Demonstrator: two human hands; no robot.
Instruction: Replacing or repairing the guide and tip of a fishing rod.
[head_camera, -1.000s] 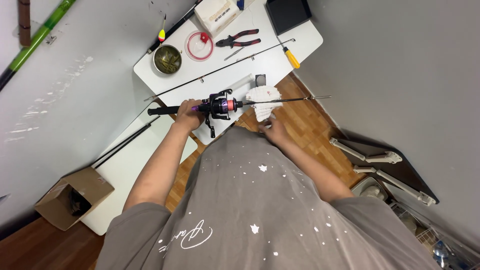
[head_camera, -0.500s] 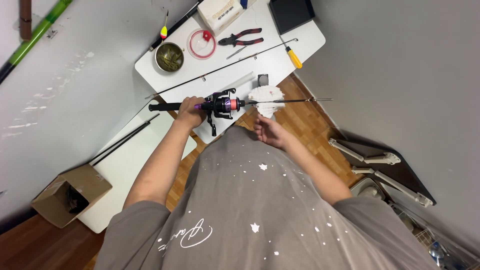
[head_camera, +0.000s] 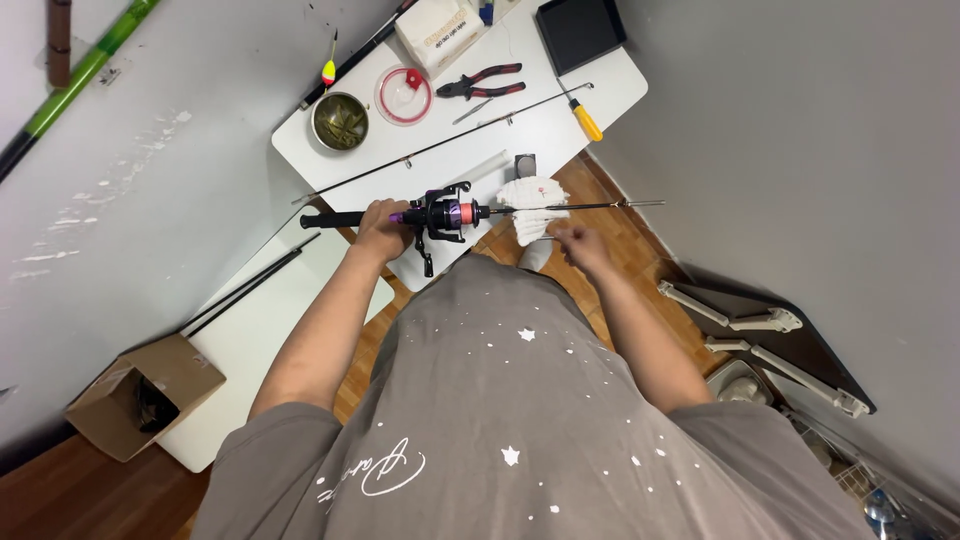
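- My left hand is closed around the grip of the fishing rod, just at nine o'clock of the black and purple spinning reel; the rod lies level across the near edge of the white desk, butt pointing to nine, thin tip reaching to three.
- My right hand is off the rod, at about four o'clock of the reel, fingers drawn together as if pinching something fine; I cannot tell what, if anything, is between them. The white cloth is draped at the rod, just above that hand.
- Risk, as I judge it: with only one hand bearing the rod, the reel's weight could roll it in my grip, and the thin tip section could dip or knock the wall at three o'clock.
- The cloth looks loosely hung and could slide off to the floor.
- A second slim rod section lies across the desk at twelve o'clock; a sweep of the held rod could catch it.
- Further off at twelve: red-handled pliers, a yellow-handled screwdriver, a round tin, a clear lid.
- A cardboard box sits at eight o'clock.
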